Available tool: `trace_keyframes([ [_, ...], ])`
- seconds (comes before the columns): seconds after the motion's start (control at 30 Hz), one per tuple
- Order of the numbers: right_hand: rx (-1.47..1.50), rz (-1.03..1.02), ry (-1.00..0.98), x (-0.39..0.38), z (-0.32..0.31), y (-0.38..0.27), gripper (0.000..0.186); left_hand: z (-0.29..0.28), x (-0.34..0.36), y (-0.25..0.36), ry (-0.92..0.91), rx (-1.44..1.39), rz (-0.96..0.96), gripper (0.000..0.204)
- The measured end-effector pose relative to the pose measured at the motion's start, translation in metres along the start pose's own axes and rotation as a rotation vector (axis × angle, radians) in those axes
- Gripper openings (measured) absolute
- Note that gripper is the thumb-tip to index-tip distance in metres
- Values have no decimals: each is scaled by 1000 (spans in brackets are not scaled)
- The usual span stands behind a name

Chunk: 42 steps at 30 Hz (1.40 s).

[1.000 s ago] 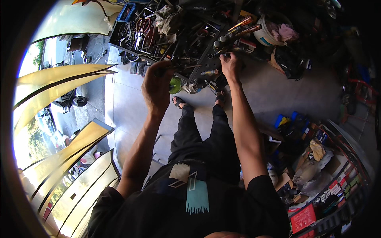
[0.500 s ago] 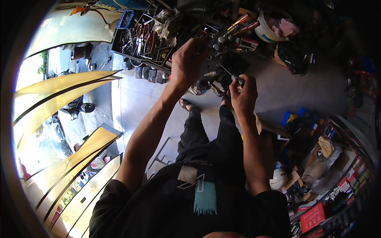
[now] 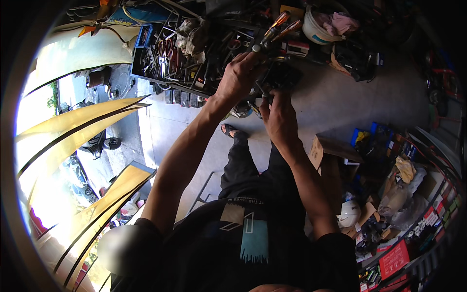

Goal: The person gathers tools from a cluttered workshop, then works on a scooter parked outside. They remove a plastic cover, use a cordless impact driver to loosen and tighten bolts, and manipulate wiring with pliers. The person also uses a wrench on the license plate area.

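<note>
In front of me, at the edge of a dark rack of tools, my left hand [image 3: 239, 75] has its fingers curled. What they close on is hidden behind the hand. Just below and to its right, my right hand [image 3: 279, 114] pinches a screwdriver [image 3: 260, 89], its thin shaft pointing up and left toward the left hand. Most of its handle lies inside the fingers. Beyond both hands, two screwdrivers with clear orange handles [image 3: 280, 20] stick up from the rack. A dark block-like part [image 3: 284, 75] sits above the right hand.
To the left, a tray [image 3: 141, 65] is heaped with pliers, wrenches and a crumpled rag [image 3: 190, 39]. A white bucket [image 3: 316, 29] holds pink cloth at the far right. At lower right are a cardboard box [image 3: 317, 152], a white helmet [image 3: 349, 214] and crowded shelves.
My right hand has moved left with the screwdriver, bringing its tip near the left hand. The left hand has shifted slightly right and down. A blurred pale shape now appears at lower left.
</note>
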State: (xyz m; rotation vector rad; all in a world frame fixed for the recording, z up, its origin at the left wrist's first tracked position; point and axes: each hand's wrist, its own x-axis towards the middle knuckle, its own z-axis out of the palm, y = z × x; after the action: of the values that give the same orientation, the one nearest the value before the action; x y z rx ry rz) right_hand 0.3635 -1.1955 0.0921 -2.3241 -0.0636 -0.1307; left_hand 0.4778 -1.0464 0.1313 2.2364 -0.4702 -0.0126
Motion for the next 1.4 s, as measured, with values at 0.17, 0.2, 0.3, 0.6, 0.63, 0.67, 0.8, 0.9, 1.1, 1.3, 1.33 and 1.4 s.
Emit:
trace_keyframes([
  [0.17,-11,-54,6,4,3,-8,35,4,-1,1,44,49,23,29],
  [0.2,35,-54,20,4,2,-9,34,6,-2,-1,60,40,35,28],
  [0.3,113,-20,24,5,-3,-10,33,11,-9,-14,64,29,15,25],
  [0.6,6,-55,-76,14,-8,-14,29,42,-29,-53,-120,134,-79,40],
  [0.63,-11,-57,-95,12,-8,-14,28,44,-31,-52,-59,84,-79,44],
  [0.67,-26,-70,-104,9,-6,-12,28,44,-34,-51,-1,103,-63,45],
  [0.8,-63,-1,-202,6,10,3,28,32,-53,-46,248,104,-209,40],
  [0.9,-43,-47,-154,22,38,19,30,18,-92,-52,348,100,-368,27],
  [1.1,-27,56,-275,53,67,30,31,25,-270,-102,361,-24,-706,16],
  [1.3,-168,-5,170,117,62,37,39,48,-549,-133,-172,-110,-1535,29],
  [1.33,-266,-182,292,137,62,41,43,49,-587,-126,-184,-291,-1726,27],
  [1.4,-209,-83,36,165,64,47,44,47,-642,-103,-17,-562,-1965,22],
])
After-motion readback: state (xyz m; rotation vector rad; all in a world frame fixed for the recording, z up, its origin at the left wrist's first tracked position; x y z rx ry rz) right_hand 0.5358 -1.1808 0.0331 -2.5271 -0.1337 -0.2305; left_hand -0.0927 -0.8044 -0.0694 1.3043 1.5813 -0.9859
